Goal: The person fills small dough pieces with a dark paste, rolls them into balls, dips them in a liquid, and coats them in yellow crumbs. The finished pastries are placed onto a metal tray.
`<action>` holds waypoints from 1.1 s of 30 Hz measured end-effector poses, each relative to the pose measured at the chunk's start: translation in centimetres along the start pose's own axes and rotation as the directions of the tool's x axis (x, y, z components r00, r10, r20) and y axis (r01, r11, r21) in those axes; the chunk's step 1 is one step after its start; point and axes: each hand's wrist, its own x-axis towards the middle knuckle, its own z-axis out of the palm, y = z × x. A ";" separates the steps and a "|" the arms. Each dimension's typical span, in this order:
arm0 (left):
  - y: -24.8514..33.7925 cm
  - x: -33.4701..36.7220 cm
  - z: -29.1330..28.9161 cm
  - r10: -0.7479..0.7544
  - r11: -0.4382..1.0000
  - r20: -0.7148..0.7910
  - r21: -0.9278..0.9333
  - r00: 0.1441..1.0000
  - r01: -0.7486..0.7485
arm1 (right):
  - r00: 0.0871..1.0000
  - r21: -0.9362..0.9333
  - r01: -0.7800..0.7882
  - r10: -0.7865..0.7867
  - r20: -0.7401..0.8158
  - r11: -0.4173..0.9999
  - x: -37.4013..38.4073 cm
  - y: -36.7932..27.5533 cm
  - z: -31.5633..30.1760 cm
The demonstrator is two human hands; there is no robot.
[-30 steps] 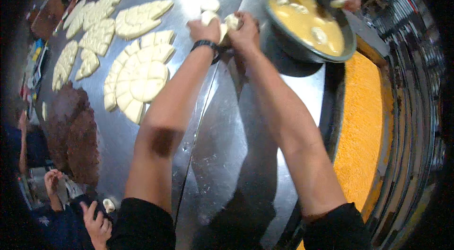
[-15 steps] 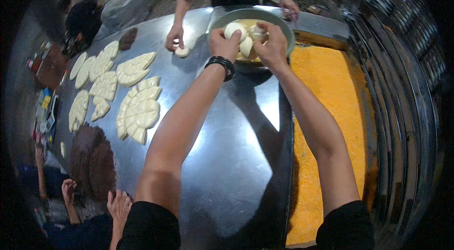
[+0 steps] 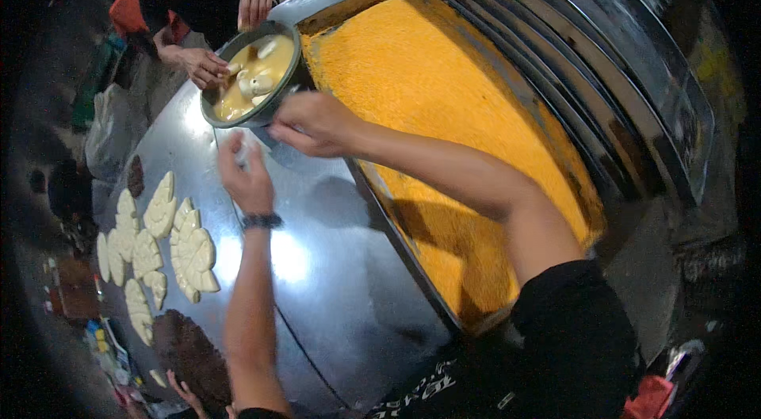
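Table (image 3: pixel 341 237): shiny metal
Light: white glare (image 3: pixel 289 256) on the table
Floor (image 3: pixel 634 288): grey, dim, lower right
Trays (image 3: pixel 594 86): dark-edged, stacked at upper right

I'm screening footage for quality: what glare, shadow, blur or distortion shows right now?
Head view: white glare on the shiny silver metal table; head view: blur on the wearer's bare left hand and bare right hand; head view: dark shadow over part of the grainy orange bed; head view: fisheye bending in the long dark slats, corners black.

L hand (image 3: pixel 247 173) loosely spread, R hand (image 3: pixel 317 124) blurred nr it, R elbow (image 3: pixel 521 201) bent.
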 end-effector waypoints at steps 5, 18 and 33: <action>10.0 -15.4 -1.5 -0.250 0.912 0.248 -0.265 0.936 0.314 | 0.960 -0.066 -0.239 0.246 0.136 0.969 -17.3 -8.1 -10.0; 17.4 -30.3 2.2 -0.379 0.864 0.307 -0.221 0.873 0.453 | 0.591 -0.717 -0.538 0.805 0.054 0.443 -36.5 -15.6 -18.0; 18.6 -27.2 2.8 -0.630 0.771 0.255 0.095 0.733 0.630 | 0.734 -0.739 -0.245 0.618 0.282 0.628 -21.6 8.6 -15.1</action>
